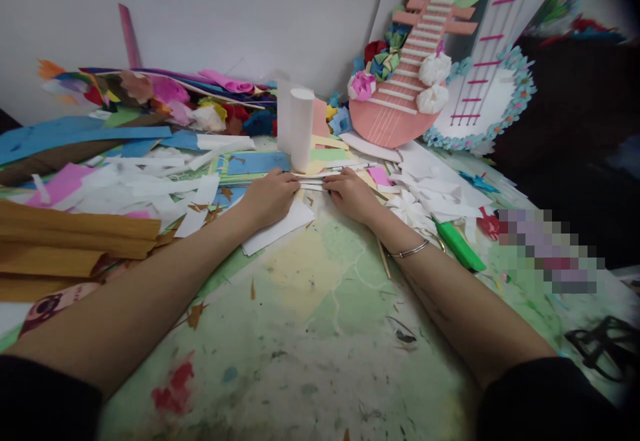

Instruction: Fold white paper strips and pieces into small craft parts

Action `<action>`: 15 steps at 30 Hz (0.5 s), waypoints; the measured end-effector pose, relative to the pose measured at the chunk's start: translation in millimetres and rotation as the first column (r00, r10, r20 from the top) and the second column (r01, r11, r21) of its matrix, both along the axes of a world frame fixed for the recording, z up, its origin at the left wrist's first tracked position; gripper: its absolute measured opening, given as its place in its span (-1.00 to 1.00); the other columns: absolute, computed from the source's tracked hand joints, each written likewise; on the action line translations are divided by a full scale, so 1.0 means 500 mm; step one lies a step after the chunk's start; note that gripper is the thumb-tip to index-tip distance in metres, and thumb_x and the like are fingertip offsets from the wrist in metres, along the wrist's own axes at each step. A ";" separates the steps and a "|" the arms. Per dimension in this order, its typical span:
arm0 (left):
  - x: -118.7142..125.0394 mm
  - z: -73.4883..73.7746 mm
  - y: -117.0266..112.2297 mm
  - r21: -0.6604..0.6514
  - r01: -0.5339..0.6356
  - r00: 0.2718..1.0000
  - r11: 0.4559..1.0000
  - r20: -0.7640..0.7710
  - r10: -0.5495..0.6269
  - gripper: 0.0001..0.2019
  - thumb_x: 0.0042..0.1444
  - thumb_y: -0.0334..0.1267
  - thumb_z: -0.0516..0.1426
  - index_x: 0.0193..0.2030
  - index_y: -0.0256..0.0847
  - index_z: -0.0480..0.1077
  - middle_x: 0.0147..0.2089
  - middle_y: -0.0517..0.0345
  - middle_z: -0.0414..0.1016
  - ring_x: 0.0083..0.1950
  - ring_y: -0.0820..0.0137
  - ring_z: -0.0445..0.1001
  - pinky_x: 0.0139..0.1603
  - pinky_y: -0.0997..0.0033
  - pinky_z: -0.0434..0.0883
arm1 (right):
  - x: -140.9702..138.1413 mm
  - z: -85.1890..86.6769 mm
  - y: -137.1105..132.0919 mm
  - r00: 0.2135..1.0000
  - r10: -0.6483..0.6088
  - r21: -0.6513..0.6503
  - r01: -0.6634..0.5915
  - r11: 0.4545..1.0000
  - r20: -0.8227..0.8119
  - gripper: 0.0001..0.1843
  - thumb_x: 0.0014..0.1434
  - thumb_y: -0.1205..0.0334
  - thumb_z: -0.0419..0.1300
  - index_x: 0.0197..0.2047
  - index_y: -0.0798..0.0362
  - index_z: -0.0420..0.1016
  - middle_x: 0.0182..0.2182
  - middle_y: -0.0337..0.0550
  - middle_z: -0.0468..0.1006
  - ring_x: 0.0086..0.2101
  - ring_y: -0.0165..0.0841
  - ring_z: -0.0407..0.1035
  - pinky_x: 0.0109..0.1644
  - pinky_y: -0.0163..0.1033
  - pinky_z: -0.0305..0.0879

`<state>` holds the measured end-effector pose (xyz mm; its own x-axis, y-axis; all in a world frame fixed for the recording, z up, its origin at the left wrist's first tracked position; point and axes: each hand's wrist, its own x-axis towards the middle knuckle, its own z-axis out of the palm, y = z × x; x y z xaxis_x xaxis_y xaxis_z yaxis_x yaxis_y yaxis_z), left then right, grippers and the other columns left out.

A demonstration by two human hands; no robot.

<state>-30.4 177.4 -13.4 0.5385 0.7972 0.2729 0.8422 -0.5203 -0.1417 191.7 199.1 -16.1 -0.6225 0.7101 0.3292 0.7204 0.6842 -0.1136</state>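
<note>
Between my two hands runs a narrow bundle of white paper strips (313, 186), spanning left to right just in front of a standing white paper roll (301, 127). My left hand (271, 199) is closed around the bundle's left part, above a loose white sheet (285, 227). The fingers of my right hand (351, 195) are closed on its right part, and a bracelet (411, 249) circles that wrist. Exactly how the strips are folded or layered is too small to make out. A thin stick (383, 259) lies beneath my right forearm.
Brown crepe paper (75, 234) and white scraps (150, 184) spread over the left side. A green-handled tool (459, 246) and black-framed glasses (607, 347) lie at right. Paper-made instruments (395, 117) lean on the wall behind, beside colourful paper flowers (170, 91).
</note>
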 end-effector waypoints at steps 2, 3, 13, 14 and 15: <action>0.000 -0.001 0.000 0.007 0.005 1.000 1.000 0.002 -0.005 -0.68 0.31 -0.34 -0.06 0.00 -0.26 0.49 0.10 0.00 0.50 0.02 0.14 0.38 -0.17 0.23 0.40 | -0.001 0.003 -0.003 1.000 -0.009 0.008 0.008 1.000 0.023 -0.60 0.24 0.47 -0.05 -0.14 0.07 0.61 -0.14 -0.10 0.60 -0.19 -0.20 0.19 -0.11 -0.11 0.16; 0.000 -0.001 0.000 0.012 0.005 1.000 1.000 0.003 -0.005 -0.68 0.31 -0.34 -0.06 -0.01 -0.26 0.49 0.10 0.01 0.50 0.02 0.14 0.38 -0.18 0.23 0.40 | -0.002 0.004 -0.004 0.999 -0.013 0.014 0.012 1.000 0.035 -0.61 0.25 0.47 -0.05 -0.14 0.08 0.61 -0.14 -0.09 0.60 -0.19 -0.20 0.18 -0.11 -0.11 0.16; 0.005 0.006 -0.002 0.007 -0.023 1.000 1.000 -0.008 0.023 -0.68 0.31 -0.34 -0.07 -0.03 -0.24 0.50 0.04 -0.03 0.50 0.03 0.15 0.39 -0.23 0.29 0.39 | -0.004 0.001 0.002 0.983 -0.030 0.143 0.004 0.990 0.183 -0.66 0.30 0.45 -0.04 -0.20 0.16 0.58 -0.21 0.03 0.60 -0.23 -0.17 0.18 -0.10 -0.10 0.13; 0.005 0.006 0.000 -0.002 -0.024 1.000 1.000 0.009 0.024 -0.68 0.32 -0.34 -0.07 -0.04 -0.25 0.51 0.04 -0.05 0.49 0.04 0.16 0.39 -0.22 0.29 0.39 | -0.003 0.001 0.003 0.982 -0.039 0.151 0.011 0.988 0.184 -0.67 0.30 0.44 -0.03 -0.21 0.15 0.58 -0.22 0.03 0.60 -0.22 -0.17 0.18 -0.11 -0.10 0.12; 0.005 0.006 0.001 -0.012 -0.024 0.999 1.000 0.030 0.024 -0.68 0.31 -0.34 -0.06 -0.05 -0.25 0.51 0.04 -0.06 0.49 0.04 0.16 0.39 -0.21 0.29 0.39 | -0.003 0.002 0.004 0.982 -0.047 0.160 0.018 0.987 0.182 -0.68 0.30 0.43 -0.02 -0.23 0.14 0.58 -0.23 0.03 0.60 -0.22 -0.16 0.18 -0.13 -0.10 0.12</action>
